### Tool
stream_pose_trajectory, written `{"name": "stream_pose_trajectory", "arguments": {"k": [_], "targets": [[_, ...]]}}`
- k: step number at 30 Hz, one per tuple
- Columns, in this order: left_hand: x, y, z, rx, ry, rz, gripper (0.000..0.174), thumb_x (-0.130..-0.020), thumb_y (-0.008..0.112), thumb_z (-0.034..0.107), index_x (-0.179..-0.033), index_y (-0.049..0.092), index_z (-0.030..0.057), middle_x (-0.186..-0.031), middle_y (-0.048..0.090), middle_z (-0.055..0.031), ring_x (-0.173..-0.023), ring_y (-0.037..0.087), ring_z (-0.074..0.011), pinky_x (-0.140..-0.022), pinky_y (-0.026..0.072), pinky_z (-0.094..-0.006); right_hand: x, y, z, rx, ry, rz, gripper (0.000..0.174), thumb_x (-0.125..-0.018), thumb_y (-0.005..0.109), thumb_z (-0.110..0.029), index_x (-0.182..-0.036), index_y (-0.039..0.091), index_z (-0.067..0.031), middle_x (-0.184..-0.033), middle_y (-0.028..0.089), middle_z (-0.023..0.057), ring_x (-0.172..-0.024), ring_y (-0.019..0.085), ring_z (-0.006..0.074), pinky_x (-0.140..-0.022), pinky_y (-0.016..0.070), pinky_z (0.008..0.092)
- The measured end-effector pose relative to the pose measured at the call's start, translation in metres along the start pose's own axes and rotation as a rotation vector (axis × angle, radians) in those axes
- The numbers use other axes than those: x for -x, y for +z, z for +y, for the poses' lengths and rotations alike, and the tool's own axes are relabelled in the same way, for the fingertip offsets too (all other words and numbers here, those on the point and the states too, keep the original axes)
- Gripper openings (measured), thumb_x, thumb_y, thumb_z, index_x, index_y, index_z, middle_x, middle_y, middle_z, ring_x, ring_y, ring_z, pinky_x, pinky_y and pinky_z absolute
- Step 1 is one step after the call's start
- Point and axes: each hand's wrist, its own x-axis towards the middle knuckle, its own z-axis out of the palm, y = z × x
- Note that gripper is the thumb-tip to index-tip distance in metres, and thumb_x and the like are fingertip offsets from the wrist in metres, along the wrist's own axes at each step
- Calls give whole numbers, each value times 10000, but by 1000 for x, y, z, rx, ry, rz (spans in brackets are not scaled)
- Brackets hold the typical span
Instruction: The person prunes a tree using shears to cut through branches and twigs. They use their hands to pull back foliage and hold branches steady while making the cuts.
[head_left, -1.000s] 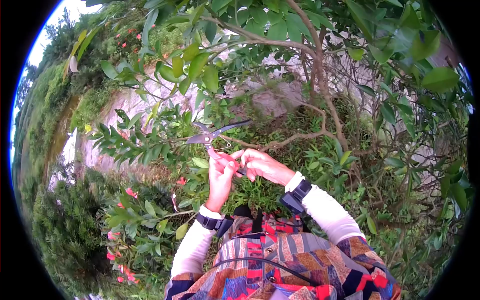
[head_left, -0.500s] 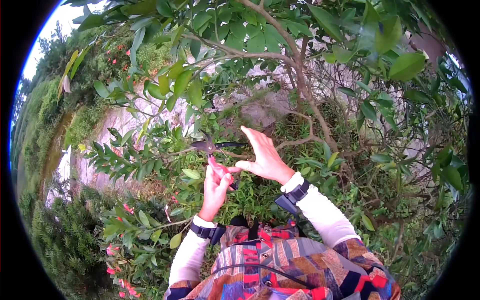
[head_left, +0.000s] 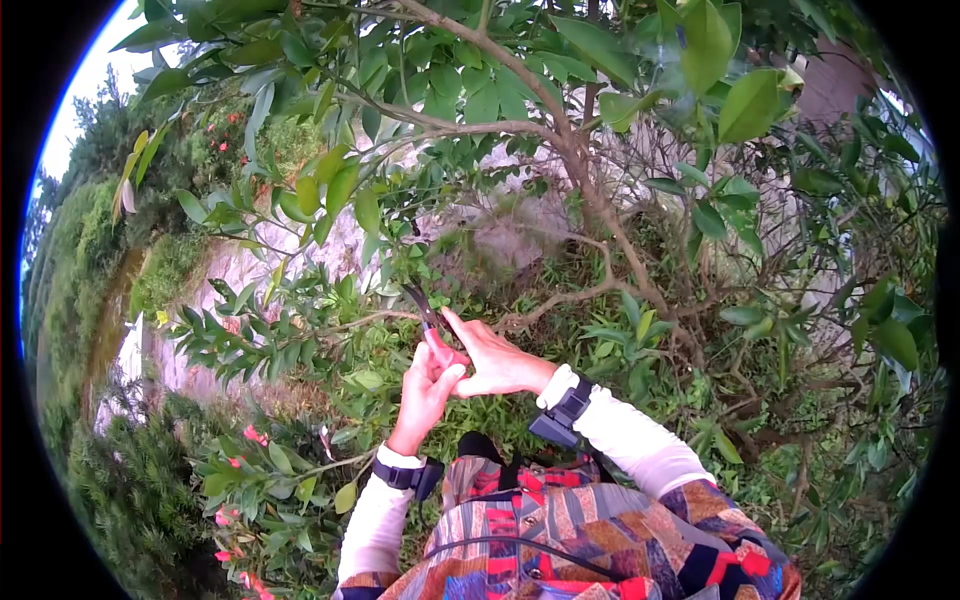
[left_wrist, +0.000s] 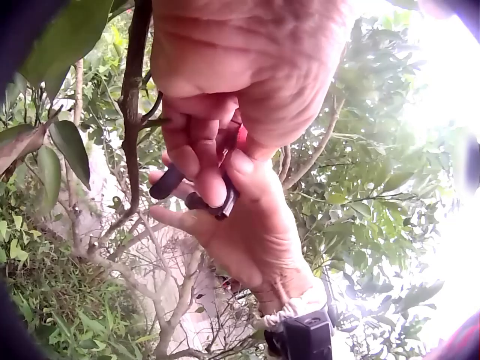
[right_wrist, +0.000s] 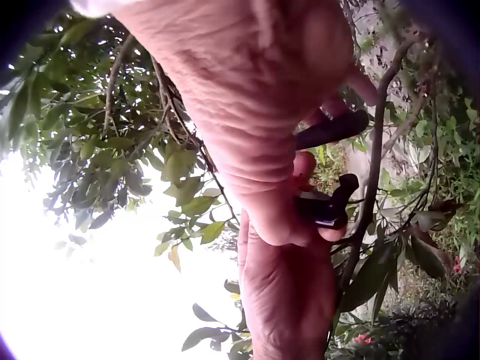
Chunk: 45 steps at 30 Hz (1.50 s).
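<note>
My left hand (head_left: 420, 398) grips the red handles of a pair of pruning shears (head_left: 441, 346), blades pointing up and away. In the left wrist view its fingers curl round the handles, whose dark ends (left_wrist: 166, 182) stick out apart. My right hand (head_left: 497, 364) is at the same handles, fingers fairly straight, thumb reaching beside the left thumb. From the right wrist, the dark handle ends (right_wrist: 335, 129) show between that thumb and fingers. The blades stand at the end of a thin leafy branch (head_left: 385, 315).
A forked tree trunk (head_left: 600, 205) rises ahead, its leafy branches spreading overhead. One low bare branch (head_left: 560, 303) runs just beyond my right hand. Pink-flowered shrubs (head_left: 255, 436) grow at the lower left, with pale ground (head_left: 345, 240) behind.
My right hand first came off the shears and spread open, then moved left and back to the handles. The shears turned, so their blades now look narrow.
</note>
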Motion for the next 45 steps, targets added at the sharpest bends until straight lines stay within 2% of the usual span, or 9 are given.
{"name": "stream_pose_trajectory", "arguments": {"k": [6,10,13,17,21,23,27,36,45], "targets": [[-7,-9,-2,-147,-19,-12,241,-1021,634,56,-1241,545,12,-1060,717,-82,-859,703,-132,-762,567,-288,-17,7,24,-488,-48,21,1068,-857,683,-341,-1663,54,-34,-1639,289,253,-1535,295,388,-1235,279,470],[-4,-10,9,-253,-2,-23,206,-1022,623,58,-1216,579,5,-973,728,-83,-768,702,-129,-708,551,-272,-38,-22,33,-883,160,42,855,-989,548,-485,-1692,98,-296,-1692,184,51,-1063,515,195,-964,484,390],[-3,-16,9,-300,-21,-49,133,-1003,645,55,-1132,647,22,-799,719,-45,-753,699,-114,-691,538,-268,-52,-43,81,-888,344,151,815,-1004,555,-496,-1682,135,-327,-1342,513,2,-978,539,106,-866,503,365],[3,-25,-12,-349,-54,-87,124,-993,663,55,-1113,665,22,-847,736,-76,-781,739,-146,-661,557,-282,-71,-92,110,-794,540,220,748,-925,645,-399,-1590,350,-229,-1001,558,-38,-901,571,70,-852,492,380],[0,-26,-8,-520,74,-117,118,-952,719,73,-1060,683,42,-898,733,-123,-785,755,-246,-669,581,-342,-119,-115,211,-37,688,477,801,-832,671,-374,-1496,425,1,-1253,656,149,-1066,673,295,-910,527,429],[0,-31,-12,-616,143,-158,116,-929,736,79,-1032,688,56,-903,731,-117,-785,746,-291,-667,580,-363,-138,-140,198,239,938,376,813,-798,679,-443,-1443,479,11,-1393,579,303,-1334,551,445,-1066,480,455],[2,-37,-19,-628,170,-195,101,-895,748,62,-978,689,55,-884,724,-114,-772,732,-313,-654,573,-386,-161,-163,176,628,1010,244,677,-865,648,-582,-1332,671,-91,-1369,664,181,-1301,621,366,-1079,492,479],[2,-40,-30,-617,216,-184,113,-888,769,93,-956,680,76,-833,693,-94,-723,707,-304,-625,562,-393,-211,-176,188,796,1092,-64,624,-905,599,-574,-1390,670,-188,-1477,620,65,-1361,591,269,-1107,452,447],[0,-43,-28,-601,211,-193,112,-871,767,52,-947,686,65,-870,707,-95,-724,705,-295,-641,570,-380,-227,-179,202,811,1036,-108,498,-841,621,-405,-1233,754,-126,-1306,723,106,-1222,685,300,-973,547,471]]}}
